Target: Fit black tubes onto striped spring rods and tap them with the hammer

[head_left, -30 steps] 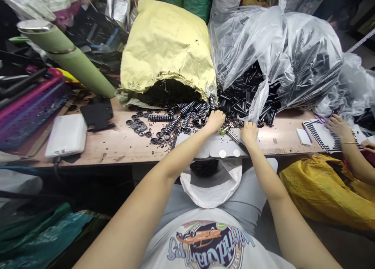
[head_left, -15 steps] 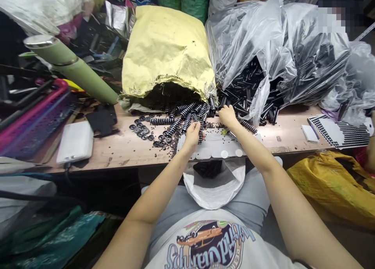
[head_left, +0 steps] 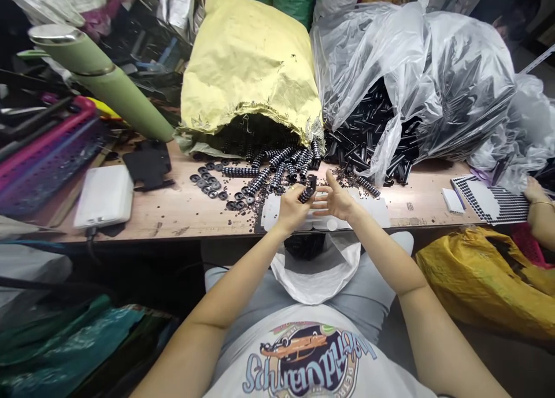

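Note:
My left hand (head_left: 292, 207) is closed round a black-and-white studded roller (head_left: 306, 194), whose dark end sticks up past the fingers. Facing it, my right hand (head_left: 340, 203) has its fingers stretched apart, their tips close to the roller; I see nothing in its grip. Both hands are above a pale sheet (head_left: 368, 210) at the table's front edge. Behind them, more studded rollers (head_left: 260, 181) spill from the torn mouth of a yellow sack (head_left: 251, 57). Black tubes (head_left: 368, 132) lie heaped in a clear plastic bag (head_left: 399, 51) at the back right.
Black discs (head_left: 208, 181) and tiny dark bits are scattered on the table (head_left: 182, 213). To the left are a white box (head_left: 106, 196), a green flask (head_left: 117, 86) and a purple basket (head_left: 56, 167). An open white bag (head_left: 316, 288) hangs at my lap. Another person's hand (head_left: 537, 191) shows far right.
My right hand has come back from the black tubes toward my left hand, and its fingers have opened. The studded roller in my left hand has been lifted and turned upward.

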The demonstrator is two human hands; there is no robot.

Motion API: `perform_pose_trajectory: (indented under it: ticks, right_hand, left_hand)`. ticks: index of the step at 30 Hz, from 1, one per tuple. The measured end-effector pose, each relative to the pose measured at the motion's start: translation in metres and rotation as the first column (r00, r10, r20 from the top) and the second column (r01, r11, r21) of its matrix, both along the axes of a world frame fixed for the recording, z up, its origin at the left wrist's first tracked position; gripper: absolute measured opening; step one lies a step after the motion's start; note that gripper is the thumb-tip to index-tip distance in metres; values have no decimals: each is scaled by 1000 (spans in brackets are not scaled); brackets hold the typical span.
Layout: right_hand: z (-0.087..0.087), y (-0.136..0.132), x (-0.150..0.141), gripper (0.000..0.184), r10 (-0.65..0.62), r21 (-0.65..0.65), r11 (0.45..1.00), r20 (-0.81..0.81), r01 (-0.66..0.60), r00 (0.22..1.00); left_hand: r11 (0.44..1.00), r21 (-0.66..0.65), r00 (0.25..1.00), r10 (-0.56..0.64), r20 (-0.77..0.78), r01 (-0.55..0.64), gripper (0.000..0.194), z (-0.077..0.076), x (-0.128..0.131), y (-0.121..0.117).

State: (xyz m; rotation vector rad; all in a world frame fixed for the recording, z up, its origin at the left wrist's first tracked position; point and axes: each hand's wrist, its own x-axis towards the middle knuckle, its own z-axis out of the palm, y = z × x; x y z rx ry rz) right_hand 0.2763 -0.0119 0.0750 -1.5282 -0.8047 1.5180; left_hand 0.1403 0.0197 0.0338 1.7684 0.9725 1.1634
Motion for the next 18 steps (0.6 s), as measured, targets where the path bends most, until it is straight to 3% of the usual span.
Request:
perform_pose_trajectory:
  ticks: [2,4,7,9,12,15,18]
  right_hand:
    - [4,-4,-3,64,14,-132,991,-160,-35,987]
    - [6,-5,-5,59,-30,-152,988,-203,-1,979]
    - [6,-8,-1,66,-146,91,986,64,140,987]
    - [5,-15,4,91,-248,340,932,346,125,905]
    - [6,-32,8,114,-236,513,844,620,-158,748]
    - [7,-47,3,115,-117,501,747,746,-436,656]
    - [6,-53,-5,116,-38,462,657,810,-596,585]
  left_hand:
    - [996,81,998,-24,-59,29,15,-3,-2,-3]
    - [998,48,999,-44,-31,46,17,-3,-2,-5]
    - [964,-233,977,-82,199,129,31,2,-4,-9]
    - [869,-420,920,-91,382,260,40,8,-6,-11]
    - [752,-538,855,-65,515,381,50,15,-9,-15]
    - [707,-601,851,-4,525,373,54,18,-9,-19]
    - [696,-649,854,97,511,309,43,18,-4,-21]
